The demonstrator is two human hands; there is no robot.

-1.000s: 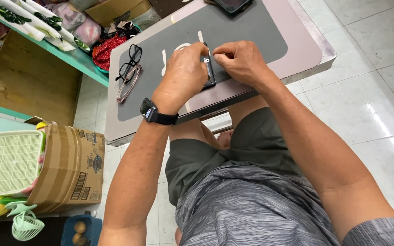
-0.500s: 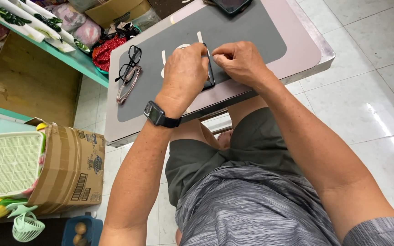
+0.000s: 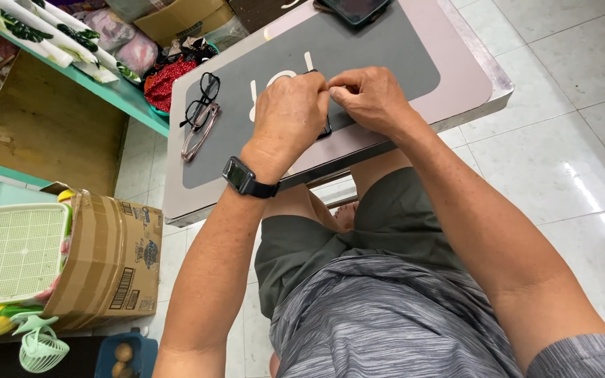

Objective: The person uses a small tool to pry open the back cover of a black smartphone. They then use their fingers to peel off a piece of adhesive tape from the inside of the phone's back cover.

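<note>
Fingertips of left hand (image 3: 293, 112) and right hand (image 3: 371, 98) meet over small dark object (image 3: 325, 129) on grey mat (image 3: 358, 52); object mostly hidden under left palm, only black edge showing below knuckles, kind not clear. Right fingers curled together, pinching at something too small to see; left fingers bent down over object, grip cannot be told. Black watch (image 3: 244, 178) on left wrist. Two pairs of glasses (image 3: 202, 115) lie well left on mat. Phone (image 3: 353, 8) at far table edge, cut off by frame
</note>
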